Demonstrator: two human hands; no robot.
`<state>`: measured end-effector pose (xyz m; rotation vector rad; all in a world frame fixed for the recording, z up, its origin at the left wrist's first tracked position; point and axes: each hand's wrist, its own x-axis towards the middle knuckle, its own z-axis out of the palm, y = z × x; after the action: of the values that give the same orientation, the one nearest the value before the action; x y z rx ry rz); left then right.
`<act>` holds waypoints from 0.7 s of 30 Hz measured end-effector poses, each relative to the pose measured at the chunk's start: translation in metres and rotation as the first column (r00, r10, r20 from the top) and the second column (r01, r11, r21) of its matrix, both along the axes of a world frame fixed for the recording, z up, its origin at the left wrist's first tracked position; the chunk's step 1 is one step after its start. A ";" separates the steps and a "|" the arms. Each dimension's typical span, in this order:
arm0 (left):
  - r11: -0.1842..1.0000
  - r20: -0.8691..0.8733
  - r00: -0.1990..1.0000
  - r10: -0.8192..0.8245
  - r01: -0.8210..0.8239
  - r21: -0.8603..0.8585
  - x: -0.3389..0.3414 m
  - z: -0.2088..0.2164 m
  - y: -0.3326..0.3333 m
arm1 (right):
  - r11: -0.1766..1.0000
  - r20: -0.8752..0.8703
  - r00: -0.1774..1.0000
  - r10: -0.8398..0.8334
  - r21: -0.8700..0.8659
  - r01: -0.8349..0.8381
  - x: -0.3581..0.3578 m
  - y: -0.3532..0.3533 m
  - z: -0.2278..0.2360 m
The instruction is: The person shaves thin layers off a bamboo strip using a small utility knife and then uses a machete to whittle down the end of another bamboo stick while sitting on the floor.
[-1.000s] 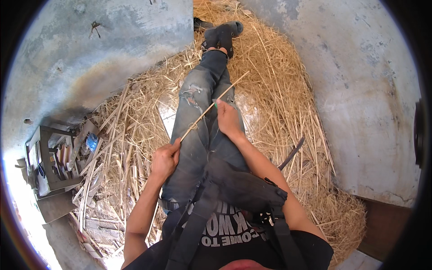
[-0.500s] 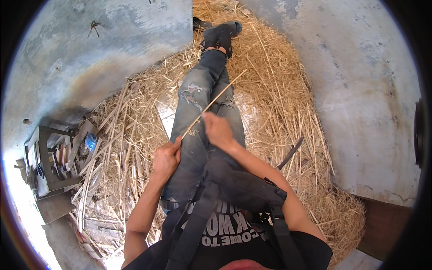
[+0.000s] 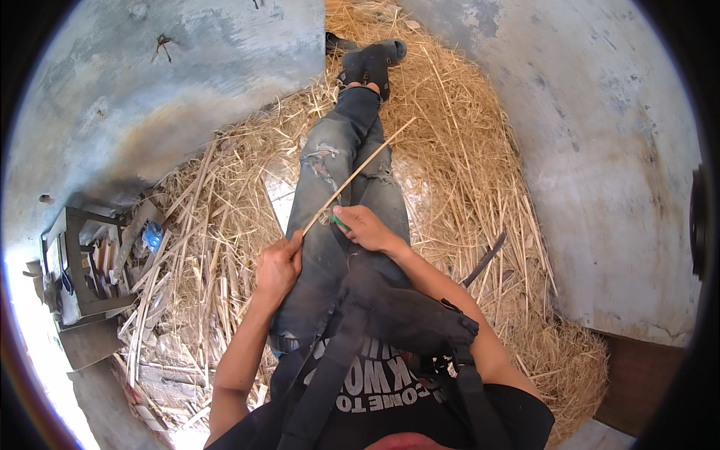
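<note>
My left hand (image 3: 278, 264) is closed around the near end of a thin bamboo stick (image 3: 367, 163), which slants up and to the right across my legs. Closed on a small green-handled tool (image 3: 341, 223), my right hand (image 3: 367, 229) is just right of the stick's lower part. The tool's working end is too small to make out. Between the hands, pale curled shavings (image 3: 325, 217) show beside the stick.
My outstretched legs (image 3: 321, 180) lie over straw and thin strips (image 3: 465, 157) that cover the floor. Grey walls (image 3: 592, 150) rise on both sides. At the left stands a small wooden shelf (image 3: 79, 262) with clutter, beside a blue plastic bag (image 3: 152, 236). A dark stick-like thing (image 3: 486, 259) lies right.
My right hand has moved down and toward me beside the stick, and the green handle now shows. The left hand keeps its hold with little movement.
</note>
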<state>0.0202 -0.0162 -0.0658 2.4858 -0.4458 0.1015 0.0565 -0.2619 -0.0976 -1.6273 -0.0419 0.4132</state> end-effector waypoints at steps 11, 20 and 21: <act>0.972 0.032 0.999 -0.036 0.027 0.234 -0.002 0.004 -0.008 | 0.952 0.402 0.916 -0.004 -0.279 0.127 0.006 0.014 0.038; 0.988 -0.193 0.981 -0.029 0.000 -0.152 0.013 0.008 -0.002 | 0.885 0.394 0.879 -0.268 -0.260 0.386 0.009 -0.006 0.023; 0.987 -0.210 0.977 -0.027 -0.007 -0.159 0.015 0.010 -0.002 | 0.856 0.401 0.858 -0.322 -0.263 0.445 0.019 -0.015 0.015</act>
<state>0.0348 -0.0177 -0.0557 2.3063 -0.3454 -0.1272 0.0751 -0.2768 -0.0830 -1.9896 0.1057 -0.1993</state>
